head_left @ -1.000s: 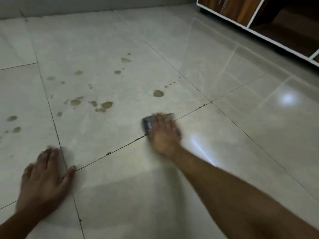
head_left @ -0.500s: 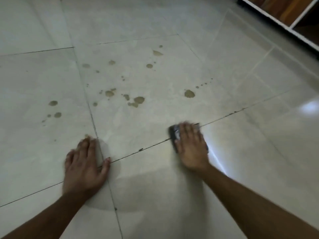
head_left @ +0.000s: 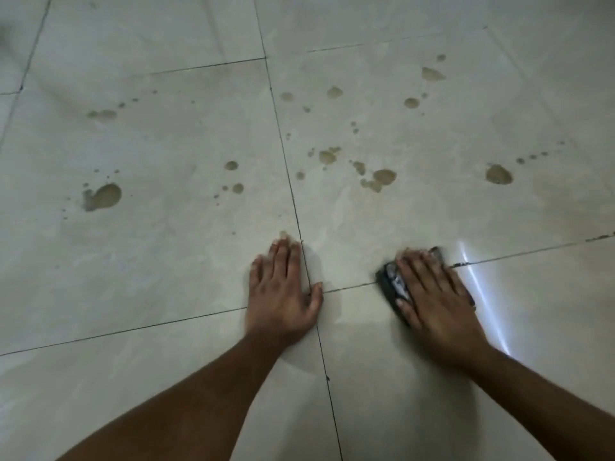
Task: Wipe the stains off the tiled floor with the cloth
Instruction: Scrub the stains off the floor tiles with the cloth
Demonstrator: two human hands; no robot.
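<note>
My right hand (head_left: 436,294) presses flat on a dark, patterned cloth (head_left: 392,282) that lies on a grout line of the pale tiled floor (head_left: 166,261); most of the cloth is hidden under the palm. My left hand (head_left: 283,294) rests flat on the floor, fingers spread, holding nothing, right at a crossing of grout lines. Brown stains dot the tiles beyond both hands: a large blot (head_left: 103,196) at the far left, a cluster (head_left: 379,179) ahead of the hands, and another blot (head_left: 498,174) to the right with a trail of small drops.
A bright streak of reflected light (head_left: 482,287) runs across the glossy tile just right of my right hand. Dark grout lines (head_left: 293,194) divide the floor into large tiles. Smaller stains (head_left: 432,74) lie farther away.
The view has swung left and down; the cabinet at the top right is out of sight. My left hand has moved in closer to the right hand. The right hand stays on the cloth.
</note>
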